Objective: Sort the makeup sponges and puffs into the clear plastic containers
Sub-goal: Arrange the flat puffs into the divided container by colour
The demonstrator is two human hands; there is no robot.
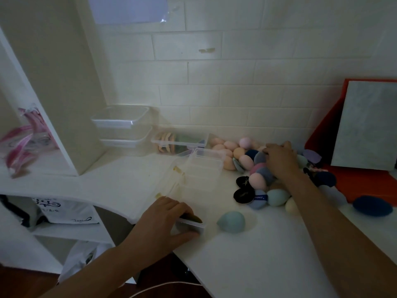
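Sponges and puffs (pixel 255 168) sit heaped at the back right of the worktop (pixel 247 254), directly under the right hand (pixel 280 161), fingers bent into the pile, pinch unclear. Left hand (pixel 163 220) grips the small clear container (pixel 191 224) at the front edge, well apart.
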